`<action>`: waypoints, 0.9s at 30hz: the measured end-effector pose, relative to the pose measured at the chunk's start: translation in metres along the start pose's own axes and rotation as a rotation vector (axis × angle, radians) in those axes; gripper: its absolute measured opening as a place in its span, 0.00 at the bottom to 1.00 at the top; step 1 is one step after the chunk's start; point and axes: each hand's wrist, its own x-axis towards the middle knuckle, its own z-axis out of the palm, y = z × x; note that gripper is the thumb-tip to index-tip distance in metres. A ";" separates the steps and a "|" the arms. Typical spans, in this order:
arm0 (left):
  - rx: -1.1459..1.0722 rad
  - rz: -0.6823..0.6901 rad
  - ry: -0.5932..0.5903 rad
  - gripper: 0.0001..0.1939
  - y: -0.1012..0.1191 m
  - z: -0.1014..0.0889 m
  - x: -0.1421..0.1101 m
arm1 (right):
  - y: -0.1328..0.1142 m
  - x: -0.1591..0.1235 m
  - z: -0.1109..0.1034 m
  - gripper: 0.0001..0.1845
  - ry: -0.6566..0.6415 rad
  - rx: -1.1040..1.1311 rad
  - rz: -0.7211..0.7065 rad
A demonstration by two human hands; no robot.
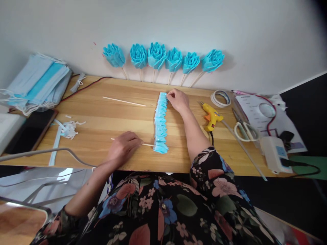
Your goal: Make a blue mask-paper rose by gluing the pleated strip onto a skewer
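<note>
A long pleated strip of blue mask fabric lies on the wooden table, running away from me. My left hand is closed around a thin wooden stick, whose right end meets the near end of the strip. At the far end of the strip, my right hand pinches its right edge between thumb and fingers. A second wooden stick rests on the table left of the strip.
Several blue fabric flowers on sticks lean against the wall. To the right are a yellow glue gun, tape roll, scissors and power strip. Face masks, a phone and fabric scraps lie left.
</note>
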 end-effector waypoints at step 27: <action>-0.025 0.049 -0.101 0.12 -0.008 0.003 0.032 | 0.009 -0.023 -0.034 0.34 -0.029 0.885 0.182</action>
